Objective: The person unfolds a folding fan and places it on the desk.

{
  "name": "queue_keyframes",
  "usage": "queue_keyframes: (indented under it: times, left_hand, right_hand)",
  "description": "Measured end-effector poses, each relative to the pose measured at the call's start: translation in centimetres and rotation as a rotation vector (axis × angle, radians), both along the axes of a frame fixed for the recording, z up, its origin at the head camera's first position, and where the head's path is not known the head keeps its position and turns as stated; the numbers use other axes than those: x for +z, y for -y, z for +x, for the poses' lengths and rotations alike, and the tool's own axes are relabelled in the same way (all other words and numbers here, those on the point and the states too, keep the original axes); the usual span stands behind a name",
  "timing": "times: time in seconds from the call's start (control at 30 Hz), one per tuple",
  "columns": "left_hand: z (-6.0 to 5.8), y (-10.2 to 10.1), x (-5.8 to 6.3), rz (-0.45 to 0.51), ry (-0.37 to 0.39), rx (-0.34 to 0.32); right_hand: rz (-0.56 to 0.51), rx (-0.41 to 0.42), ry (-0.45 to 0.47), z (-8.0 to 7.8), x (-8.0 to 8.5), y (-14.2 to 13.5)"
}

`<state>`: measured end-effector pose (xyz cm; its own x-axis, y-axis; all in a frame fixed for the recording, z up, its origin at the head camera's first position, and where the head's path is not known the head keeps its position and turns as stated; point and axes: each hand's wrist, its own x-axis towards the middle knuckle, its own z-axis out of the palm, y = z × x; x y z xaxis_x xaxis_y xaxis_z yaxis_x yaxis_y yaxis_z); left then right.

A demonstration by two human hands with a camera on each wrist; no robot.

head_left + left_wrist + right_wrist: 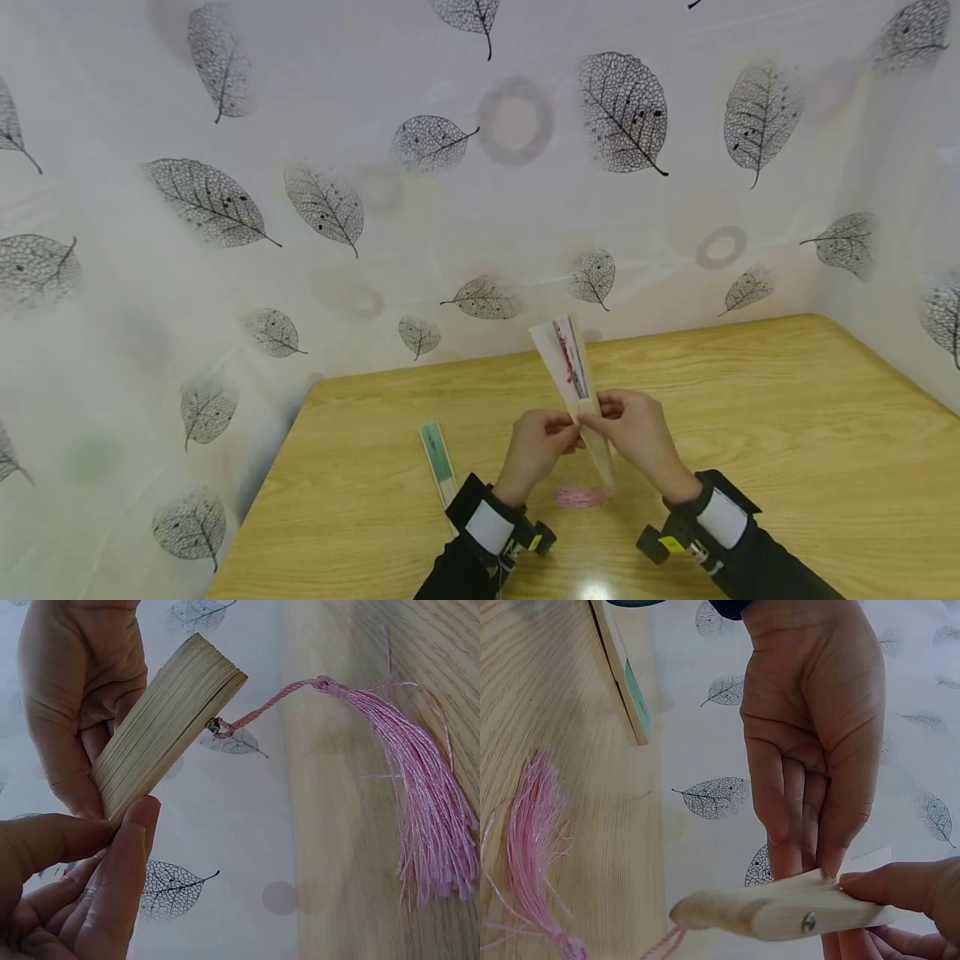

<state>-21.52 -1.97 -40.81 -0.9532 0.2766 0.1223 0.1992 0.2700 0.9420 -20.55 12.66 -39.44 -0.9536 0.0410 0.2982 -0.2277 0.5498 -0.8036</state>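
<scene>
Fan (564, 360): up over the table (765, 425), pink tassel (581, 497) trailing off its base end
Progress: just a narrow wedge spread, so partway I'd guess; ribs mostly look bunched, can't tell if it's opening or folding
Left hand (534, 450): thumb and fingers pinching the ribs
Right hand (637, 427): same deal, pinching the other edge
Green strip (436, 454): probably another fan, lying flat, nobody touching it

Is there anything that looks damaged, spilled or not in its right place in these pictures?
Nothing looks spilled or broken. Only the pink tassel looks a little untidy: near its knot, a few stray threads stick out from the rest. The partly spread fan shows no visible tear.
</scene>
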Motion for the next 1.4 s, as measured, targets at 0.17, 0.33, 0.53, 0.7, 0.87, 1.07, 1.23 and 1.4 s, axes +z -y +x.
queue_keyframes:
  times: [0.17, 0.33, 0.53, 0.7, 0.87, 1.07, 1.23, 1.4]
  left_hand:
    - [0.05, -0.04, 0.14, -0.001, 0.015, 0.004]
    - [0.19, -0.05, 0.31, -0.007, 0.03, 0.008]
    - [0.23, 0.06, 0.2, -0.002, 0.007, -0.008]
    - [0.19, 0.09, 0.01, -0.006, -0.01, -0.012]
    - [0.22, 0.1, 0.01, -0.006, -0.012, -0.011]
    - [0.23, 0.07, 0.18, 0.002, -0.001, -0.003]
    - [0.18, 0.05, 0.26, 0.001, -0.002, -0.002]
    - [0.09, 0.07, 0.3, 0.005, 0.003, 0.005]
  right_hand:
    - [0.001, -0.011, 0.018, 0.01, 0.06, -0.14]
    - [-0.008, -0.009, 0.03, 0.15, 0.13, -0.12]
    - [-0.01, -0.013, 0.03, 0.24, 0.11, -0.13]
    - [0.002, -0.021, 0.028, 0.13, 0.03, -0.13]
    - [0.007, -0.018, 0.026, 0.05, -0.05, -0.2]
    - [0.023, -0.025, 0.0, -0.02, -0.06, -0.37]
    - [0.026, -0.033, 0.004, -0.14, 0.05, -0.47]
    - [0.02, -0.034, 0.012, -0.21, 0.17, -0.43]
